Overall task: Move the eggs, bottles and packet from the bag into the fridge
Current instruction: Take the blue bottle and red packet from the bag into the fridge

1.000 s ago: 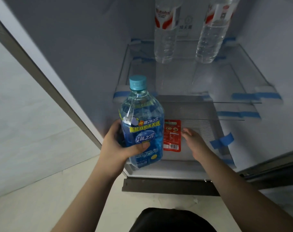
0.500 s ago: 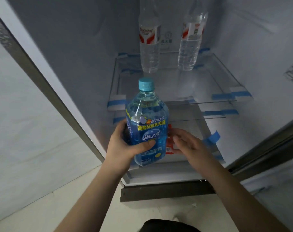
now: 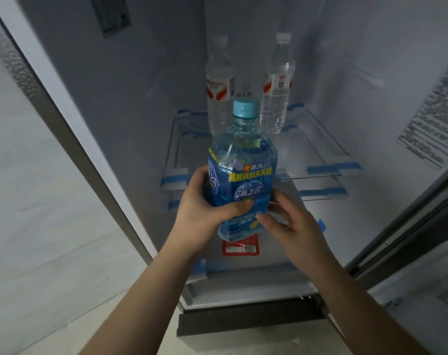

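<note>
Blue bottle (image 3: 242, 180) held; two clear bottles (image 3: 219, 85) shelved; one packet (image 3: 240, 248).
</note>
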Demonstrator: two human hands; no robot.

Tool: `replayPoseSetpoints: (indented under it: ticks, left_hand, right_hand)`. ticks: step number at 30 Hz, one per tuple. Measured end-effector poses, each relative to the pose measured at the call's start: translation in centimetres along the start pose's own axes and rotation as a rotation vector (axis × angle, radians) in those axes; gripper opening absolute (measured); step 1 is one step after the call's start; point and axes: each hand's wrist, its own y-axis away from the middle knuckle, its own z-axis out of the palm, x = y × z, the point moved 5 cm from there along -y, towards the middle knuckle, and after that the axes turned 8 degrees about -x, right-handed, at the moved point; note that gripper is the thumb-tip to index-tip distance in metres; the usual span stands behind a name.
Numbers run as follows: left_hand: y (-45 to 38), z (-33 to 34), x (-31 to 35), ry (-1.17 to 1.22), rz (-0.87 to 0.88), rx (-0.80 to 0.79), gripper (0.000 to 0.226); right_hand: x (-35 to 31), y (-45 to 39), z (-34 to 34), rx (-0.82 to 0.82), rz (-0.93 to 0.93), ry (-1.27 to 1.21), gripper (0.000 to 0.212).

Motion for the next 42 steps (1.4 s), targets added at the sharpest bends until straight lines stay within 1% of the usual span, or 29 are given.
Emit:
replayPoseSetpoints:
  ticks: [5,12,17,23,29,35,39,42]
  left_hand:
    - [-2.2,0.8,2.2,-0.067,0.052,-0.005,0.074]
    - [-5.6,1.3,4.1,-0.187,0.073,0.014,0.072]
    - [-7.2,1.1,4.4,-0.276,0.068,0.007,0.064]
    - [-9.6,0.8,3.6,-0.235,0.059,0.032,0.066]
    - [-12.8,0.1,2.7,-0.233,0.041,0.074,0.060]
    - [-15.0,-0.5,1.4,-0.239,0.024,0.141,0.070]
    - [-15.7,-0.4,1.1,-0.261,0.031,0.176,0.059]
    - [-15.9,0.2,1.2,-0.315,0.074,0.167,0.052]
  right_hand:
    - [-1.2,-1.8,-1.6,0.042,-0.056,0.003,0.050]
    - [-1.4,-5.0,-3.1,0.067,-0.109,0.010,0.047]
    - [-0.7,-7.1,-3.9,0.089,-0.116,0.052,0.048]
    - [-0.3,-10.0,-4.6,0.100,-0.123,0.096,0.047]
    - [0.5,-13.1,-5.6,0.104,-0.110,0.150,0.047]
    - [1.0,-15.0,-6.5,0.127,-0.110,0.148,0.049]
    - [1.3,-16.0,-6.8,0.135,-0.106,0.146,0.046]
    - [1.8,-16.4,-7.2,0.160,-0.095,0.146,0.039]
